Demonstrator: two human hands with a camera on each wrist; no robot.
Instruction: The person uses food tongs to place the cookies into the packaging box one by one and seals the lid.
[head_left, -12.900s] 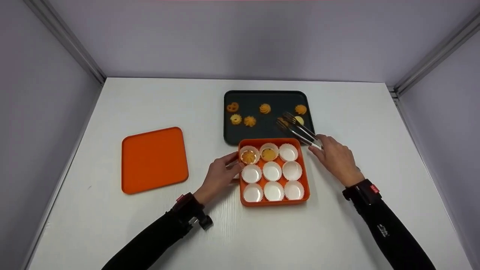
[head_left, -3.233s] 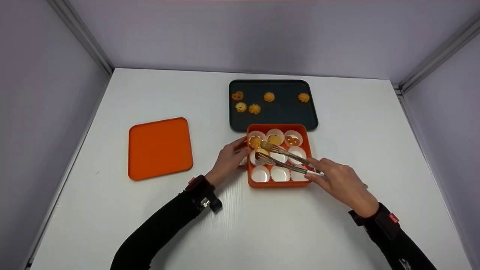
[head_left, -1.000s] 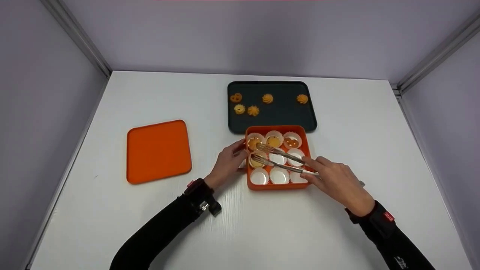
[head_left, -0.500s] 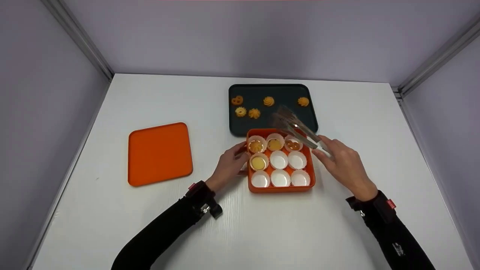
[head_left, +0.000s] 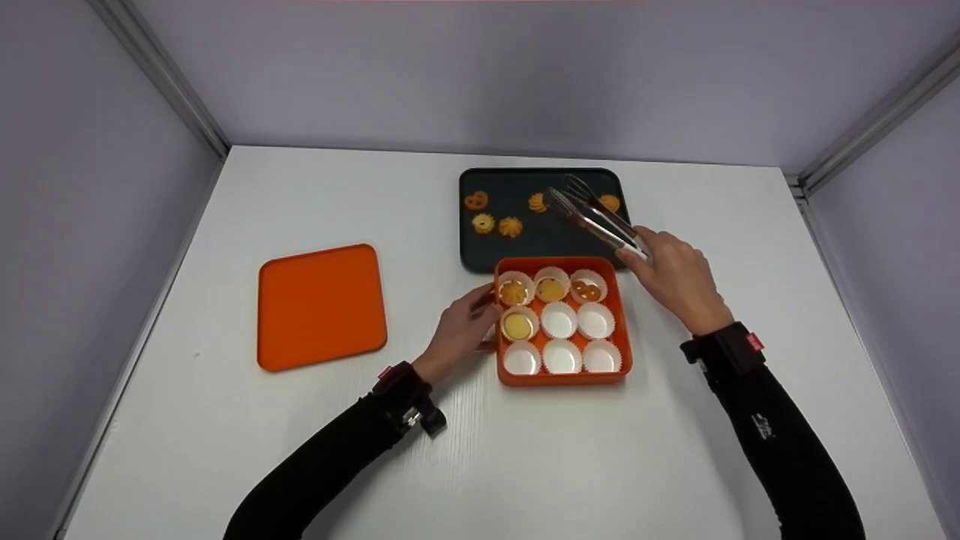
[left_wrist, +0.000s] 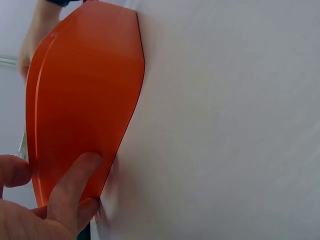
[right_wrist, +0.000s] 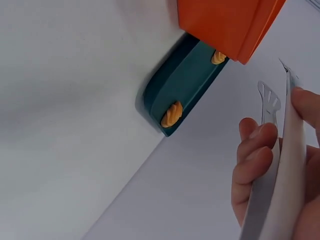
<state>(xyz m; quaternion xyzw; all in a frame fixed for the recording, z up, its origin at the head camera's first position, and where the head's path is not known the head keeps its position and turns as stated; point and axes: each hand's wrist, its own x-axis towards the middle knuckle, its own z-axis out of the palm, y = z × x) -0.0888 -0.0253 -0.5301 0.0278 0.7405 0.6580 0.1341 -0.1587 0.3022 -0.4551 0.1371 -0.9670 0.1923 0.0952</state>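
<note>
In the head view my left hand (head_left: 459, 334) touches the left side of an orange box (head_left: 562, 379). The left wrist view shows my fingers (left_wrist: 75, 185) laid against the box's outer wall (left_wrist: 85, 85). White paper cups stand in rows in it; the back row holds a flower-shaped cookie (head_left: 513, 293), a round cookie (head_left: 550, 289) and a small pretzel (head_left: 587, 291). A pale round cookie (head_left: 517, 325) lies in the middle row's left cup. My right hand (head_left: 679, 277) grips metal tongs (head_left: 600, 227), parted over the dark tray (head_left: 525, 255), nothing visible between their tips.
On the dark tray lie a pretzel (head_left: 476, 200), a ring-shaped cookie (head_left: 484, 223), a flower-shaped cookie (head_left: 511, 227) and two swirled cookies (head_left: 537, 202), one partly behind the tongs. An orange lid-like tray (head_left: 322, 307) lies at the left. Walls (head_left: 525, 75) surround the table.
The tongs have left the cup with the pale cookie and moved back and right, over the dark tray. The pale cookie stays in its cup. My left hand keeps its place at the box.
</note>
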